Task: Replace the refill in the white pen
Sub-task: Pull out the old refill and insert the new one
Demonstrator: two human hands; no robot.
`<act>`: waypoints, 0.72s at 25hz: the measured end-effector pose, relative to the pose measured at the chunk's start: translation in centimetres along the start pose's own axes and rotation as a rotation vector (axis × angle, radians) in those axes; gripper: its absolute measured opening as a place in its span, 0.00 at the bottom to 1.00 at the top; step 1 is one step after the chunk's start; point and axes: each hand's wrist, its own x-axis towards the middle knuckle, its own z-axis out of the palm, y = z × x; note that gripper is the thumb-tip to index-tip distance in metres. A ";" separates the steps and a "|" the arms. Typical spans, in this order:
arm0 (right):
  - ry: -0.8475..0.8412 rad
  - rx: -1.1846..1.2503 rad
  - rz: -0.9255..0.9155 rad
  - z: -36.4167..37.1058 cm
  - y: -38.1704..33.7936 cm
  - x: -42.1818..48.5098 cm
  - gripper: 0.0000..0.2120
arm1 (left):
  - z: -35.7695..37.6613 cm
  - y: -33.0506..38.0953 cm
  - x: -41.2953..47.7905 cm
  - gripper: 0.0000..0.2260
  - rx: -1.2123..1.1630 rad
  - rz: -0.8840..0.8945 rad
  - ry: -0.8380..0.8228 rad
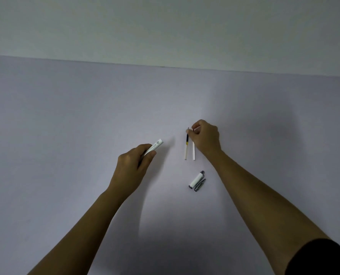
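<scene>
My left hand (133, 165) grips the white pen barrel (155, 146), whose printed open end sticks out up and to the right. Two refills lie side by side on the table: one with a dark and yellow upper section (186, 148) and one plain white (193, 153). My right hand (205, 136) is over their far ends, with its fingertips pinched at the tip of the dark-banded refill. The white pen cap (197, 180) with its grey clip lies on the table below the refills, apart from both hands.
A pale lilac table (65, 116) fills the view and ends at a far edge against a light wall (165, 26). A dark sleeve (322, 259) shows on my right arm at the bottom right corner.
</scene>
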 end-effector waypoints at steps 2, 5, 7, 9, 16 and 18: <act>-0.100 -0.148 -0.037 0.5 -0.9 -0.3 0.14 | 0.0 0.1 0.1 0.07 -0.009 0.003 -0.003; -0.181 -0.324 0.001 1.4 -1.6 -0.7 0.16 | -0.1 0.0 0.2 0.07 -0.005 0.006 -0.002; -0.179 -0.318 0.001 1.9 -1.9 -0.9 0.13 | -0.4 -0.2 0.1 0.07 0.002 0.001 0.005; -0.181 -0.283 0.007 2.0 -2.3 -1.1 0.12 | -0.7 -0.4 -0.1 0.07 0.006 -0.004 0.007; -0.240 0.662 0.313 -0.4 -5.3 -1.8 0.06 | -1.5 -0.1 -0.6 0.08 0.019 -0.015 0.004; -0.221 0.894 0.304 -1.6 -6.0 -2.8 0.03 | -1.4 0.5 -0.7 0.09 -0.003 -0.041 -0.026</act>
